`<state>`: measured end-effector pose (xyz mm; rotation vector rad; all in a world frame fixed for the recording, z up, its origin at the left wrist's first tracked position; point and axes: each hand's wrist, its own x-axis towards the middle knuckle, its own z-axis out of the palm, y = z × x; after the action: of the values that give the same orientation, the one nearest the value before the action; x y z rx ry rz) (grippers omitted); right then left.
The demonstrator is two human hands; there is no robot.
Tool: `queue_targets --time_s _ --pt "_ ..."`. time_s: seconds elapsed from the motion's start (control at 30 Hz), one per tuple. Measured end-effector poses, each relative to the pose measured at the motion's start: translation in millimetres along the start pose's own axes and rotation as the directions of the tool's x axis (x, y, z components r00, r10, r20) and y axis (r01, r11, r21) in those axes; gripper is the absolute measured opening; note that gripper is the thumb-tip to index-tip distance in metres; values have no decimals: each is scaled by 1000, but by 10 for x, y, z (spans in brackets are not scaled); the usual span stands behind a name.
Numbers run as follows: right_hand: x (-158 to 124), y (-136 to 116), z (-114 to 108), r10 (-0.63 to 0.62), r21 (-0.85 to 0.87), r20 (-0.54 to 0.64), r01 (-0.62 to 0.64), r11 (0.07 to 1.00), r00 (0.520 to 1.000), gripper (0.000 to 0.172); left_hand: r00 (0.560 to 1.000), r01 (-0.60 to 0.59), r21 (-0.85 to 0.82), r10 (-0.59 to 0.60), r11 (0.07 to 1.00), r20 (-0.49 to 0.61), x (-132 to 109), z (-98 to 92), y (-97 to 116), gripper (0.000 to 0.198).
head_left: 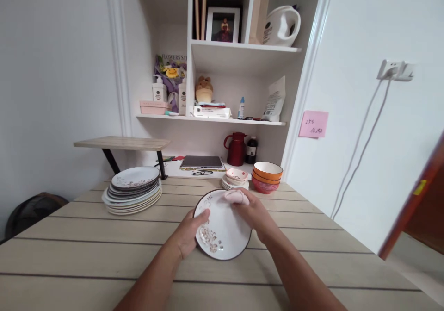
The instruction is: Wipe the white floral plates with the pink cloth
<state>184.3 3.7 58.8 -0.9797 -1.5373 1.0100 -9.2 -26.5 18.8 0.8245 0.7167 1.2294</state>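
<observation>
A round white plate with a dark rim and brown flower pattern is tilted up toward me above the table. My left hand grips its left edge, thumb on the face and the other fingers behind. At the plate's upper right, my right hand holds a folded pale pink cloth against the surface. Part of the right hand's fingers is hidden by the cloth and plate.
On the slatted table a plate stack stands at the left, beside a small raised shelf. Behind my hands are small dishes and stacked orange and red bowls. Further back sit a laptop and a red jug.
</observation>
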Motion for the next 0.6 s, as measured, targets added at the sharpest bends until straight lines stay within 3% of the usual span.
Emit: queue_targets --time_s 0.1,0.17,0.3,0.47,0.6 --pt "38 40 60 66 177 -160 -37 983 985 43 999 -22 -80 18 997 -49 9 84 -66 44" --pt "54 65 79 141 325 -194 -72 943 971 51 998 -48 -161 40 986 -55 20 139 -88 47" --pt "62 155 181 215 493 -160 -110 863 963 60 990 -127 -304 102 944 -96 69 181 -97 51" --pt "-12 295 541 253 664 -134 -103 741 958 64 977 -175 -364 116 915 -176 130 136 -89 48" --pt "-88 356 770 451 730 -35 -286 621 892 50 969 -169 -369 84 914 -234 127 118 -56 45"
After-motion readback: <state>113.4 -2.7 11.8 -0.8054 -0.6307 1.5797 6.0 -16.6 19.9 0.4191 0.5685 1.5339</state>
